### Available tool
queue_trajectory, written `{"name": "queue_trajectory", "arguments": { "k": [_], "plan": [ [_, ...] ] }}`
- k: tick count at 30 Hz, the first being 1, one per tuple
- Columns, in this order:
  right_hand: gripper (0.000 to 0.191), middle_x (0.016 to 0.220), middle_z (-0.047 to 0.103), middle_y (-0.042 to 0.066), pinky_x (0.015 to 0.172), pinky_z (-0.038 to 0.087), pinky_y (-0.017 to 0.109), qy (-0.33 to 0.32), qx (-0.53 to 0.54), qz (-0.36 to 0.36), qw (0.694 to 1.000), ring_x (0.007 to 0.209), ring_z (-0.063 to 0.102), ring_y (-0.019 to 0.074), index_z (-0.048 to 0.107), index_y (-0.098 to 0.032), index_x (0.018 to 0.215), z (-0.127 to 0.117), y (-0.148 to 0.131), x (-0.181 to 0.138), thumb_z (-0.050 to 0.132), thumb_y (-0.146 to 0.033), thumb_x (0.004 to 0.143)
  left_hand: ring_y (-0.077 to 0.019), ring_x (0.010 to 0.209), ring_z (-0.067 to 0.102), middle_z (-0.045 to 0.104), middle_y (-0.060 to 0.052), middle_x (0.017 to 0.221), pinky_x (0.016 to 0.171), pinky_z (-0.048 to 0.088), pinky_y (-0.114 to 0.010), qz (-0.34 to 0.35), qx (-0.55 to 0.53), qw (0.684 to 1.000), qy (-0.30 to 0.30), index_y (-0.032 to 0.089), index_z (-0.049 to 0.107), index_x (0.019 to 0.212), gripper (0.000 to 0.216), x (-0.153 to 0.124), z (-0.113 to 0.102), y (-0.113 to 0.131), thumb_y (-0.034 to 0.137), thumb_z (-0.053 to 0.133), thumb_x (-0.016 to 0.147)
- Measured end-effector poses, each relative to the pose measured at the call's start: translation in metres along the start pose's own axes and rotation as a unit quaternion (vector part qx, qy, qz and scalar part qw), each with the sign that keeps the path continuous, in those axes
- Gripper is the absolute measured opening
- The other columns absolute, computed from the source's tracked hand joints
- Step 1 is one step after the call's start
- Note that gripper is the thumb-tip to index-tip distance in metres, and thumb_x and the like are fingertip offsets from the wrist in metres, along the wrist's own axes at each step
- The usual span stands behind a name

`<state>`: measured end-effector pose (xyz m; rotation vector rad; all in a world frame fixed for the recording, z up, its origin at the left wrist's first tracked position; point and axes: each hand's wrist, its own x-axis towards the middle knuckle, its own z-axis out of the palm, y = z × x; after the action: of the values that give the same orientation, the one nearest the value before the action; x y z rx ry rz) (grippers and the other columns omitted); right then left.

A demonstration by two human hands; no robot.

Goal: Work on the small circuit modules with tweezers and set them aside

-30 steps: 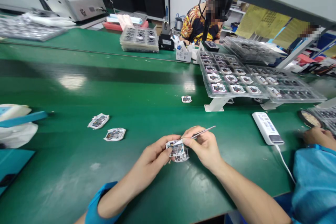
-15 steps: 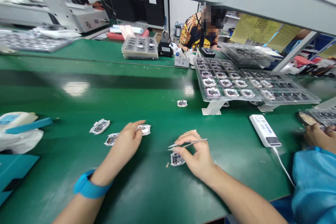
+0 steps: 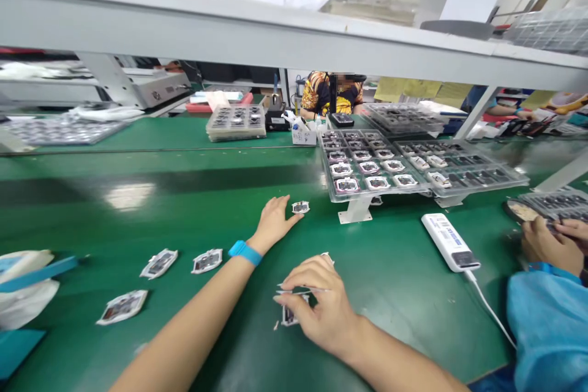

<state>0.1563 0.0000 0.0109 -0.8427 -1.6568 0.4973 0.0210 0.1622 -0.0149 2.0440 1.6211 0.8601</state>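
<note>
My left hand (image 3: 275, 220) reaches out over the green bench with thumb and fingers apart, holding nothing. Its fingertips are beside a small white-framed electronic module (image 3: 301, 207); I cannot tell whether they touch it. A pair of tweezers (image 3: 307, 290) is held between the thumb and fingers of my right hand (image 3: 324, 303). Under that hand lies another white-framed module (image 3: 289, 315), partly hidden. To the left of my left forearm, three modules lie apart on the bench: one (image 3: 206, 261) near the wristband, one (image 3: 158, 263) further left, one (image 3: 122, 307) closer to me.
Clear trays of modules (image 3: 374, 182) stand on raised white supports at the right. A white device with a cable (image 3: 451, 242) lies before them. At the far right, a co-worker's hands (image 3: 551, 245) work by another tray. A grey shelf beam (image 3: 294, 46) crosses above.
My left hand has moved from the modules at left, forward and right to the single module near the trays. The left modules lie more spread out. My right hand still holds the tweezers; the view tilted up.
</note>
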Motion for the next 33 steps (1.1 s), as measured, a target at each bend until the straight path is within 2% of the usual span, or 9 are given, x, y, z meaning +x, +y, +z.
{"name": "queue_trajectory", "arguments": {
  "k": [3, 6, 9, 11, 15, 18, 26, 29, 33],
  "plan": [
    [0.007, 0.075, 0.074, 0.005, 0.072, 0.046, 0.036, 0.005, -0.011, -0.005, 1.0, 0.072, 0.066, 0.0201, 0.065, -0.023, 0.082, -0.001, 0.002, 0.002, 0.068, -0.028, 0.086, -0.0362, 0.133, 0.04, 0.061, -0.016, 0.129, 0.111, 0.024, -0.055, -0.006, -0.057, 0.998, -0.007, 0.016, 0.065, 0.101, 0.034, 0.013, 0.01, 0.002, 0.033, 0.073, 0.072],
    [0.006, 0.075, 0.074, 0.004, 0.072, 0.046, 0.036, 0.019, -0.001, -0.003, 1.0, 0.071, 0.066, 0.02, 0.065, -0.023, 0.082, -0.003, 0.001, 0.004, 0.068, -0.027, 0.085, -0.0317, 0.118, 0.054, 0.067, -0.012, 0.111, 0.104, 0.036, -0.049, -0.017, -0.137, 0.99, -0.015, 0.018, 0.061, 0.096, 0.03, 0.001, 0.006, 0.006, 0.033, 0.072, 0.071],
    [0.004, 0.077, 0.074, 0.005, 0.075, 0.046, 0.038, 0.046, 0.023, 0.02, 0.999, 0.074, 0.067, 0.0206, 0.066, -0.023, 0.082, -0.006, -0.001, 0.006, 0.07, -0.024, 0.083, -0.0255, 0.093, 0.064, 0.067, -0.007, 0.097, 0.087, 0.049, -0.041, -0.046, -0.234, 0.971, -0.028, 0.019, 0.054, 0.103, 0.039, -0.033, -0.007, 0.016, 0.037, 0.068, 0.072],
    [0.004, 0.079, 0.074, 0.005, 0.076, 0.047, 0.038, 0.066, 0.053, 0.077, 0.993, 0.078, 0.068, 0.0213, 0.067, -0.023, 0.08, -0.007, 0.0, 0.007, 0.071, -0.022, 0.081, -0.0222, 0.088, 0.064, 0.066, -0.004, 0.092, 0.082, 0.051, -0.036, -0.066, -0.295, 0.952, -0.047, 0.019, 0.053, 0.105, 0.043, -0.063, -0.018, 0.025, 0.039, 0.069, 0.071],
    [0.003, 0.08, 0.072, 0.004, 0.071, 0.049, 0.033, 0.09, 0.143, 0.223, 0.96, 0.075, 0.066, 0.0192, 0.068, -0.021, 0.079, -0.008, 0.007, 0.008, 0.07, -0.023, 0.079, -0.0169, 0.072, 0.059, 0.067, -0.003, 0.084, 0.063, 0.045, -0.026, -0.134, -0.386, 0.905, -0.116, 0.017, 0.058, 0.117, 0.045, -0.118, -0.042, 0.039, 0.039, 0.068, 0.078],
    [0.008, 0.075, 0.07, 0.002, 0.067, 0.05, 0.029, 0.071, 0.184, 0.272, 0.942, 0.07, 0.064, 0.017, 0.067, -0.02, 0.078, -0.005, 0.014, 0.007, 0.072, -0.026, 0.076, -0.0142, 0.062, 0.049, 0.061, 0.0, 0.07, 0.056, 0.038, -0.025, -0.183, -0.421, 0.878, -0.138, 0.017, 0.065, 0.112, 0.038, -0.141, -0.052, 0.041, 0.041, 0.064, 0.082],
    [0.022, 0.07, 0.069, 0.001, 0.062, 0.05, 0.027, 0.014, 0.213, 0.32, 0.923, 0.063, 0.062, 0.0149, 0.065, -0.019, 0.072, -0.001, 0.017, 0.005, 0.077, -0.037, 0.071, -0.0146, 0.061, 0.046, 0.059, 0.001, 0.07, 0.056, 0.036, -0.026, -0.182, -0.416, 0.875, -0.168, 0.019, 0.068, 0.108, 0.035, -0.15, -0.059, 0.036, 0.039, 0.063, 0.08],
    [0.025, 0.068, 0.068, 0.0, 0.06, 0.05, 0.027, 0.016, 0.219, 0.331, 0.918, 0.061, 0.062, 0.0143, 0.064, -0.019, 0.072, -0.002, 0.015, 0.005, 0.077, -0.04, 0.071, -0.0144, 0.062, 0.046, 0.058, 0.002, 0.069, 0.058, 0.035, -0.026, -0.213, -0.452, 0.849, -0.173, 0.018, 0.066, 0.11, 0.037, -0.151, -0.059, 0.036, 0.039, 0.063, 0.08],
    [0.015, 0.077, 0.071, 0.002, 0.07, 0.053, 0.031, 0.05, 0.195, 0.262, 0.944, 0.073, 0.066, 0.0177, 0.066, -0.021, 0.077, 0.0, 0.011, 0.002, 0.075, -0.032, 0.076, -0.014, 0.065, 0.046, 0.061, -0.001, 0.076, 0.059, 0.036, -0.026, -0.268, -0.516, 0.792, -0.185, 0.016, 0.067, 0.108, 0.036, -0.153, -0.058, 0.038, 0.038, 0.065, 0.078]
  ]
}}
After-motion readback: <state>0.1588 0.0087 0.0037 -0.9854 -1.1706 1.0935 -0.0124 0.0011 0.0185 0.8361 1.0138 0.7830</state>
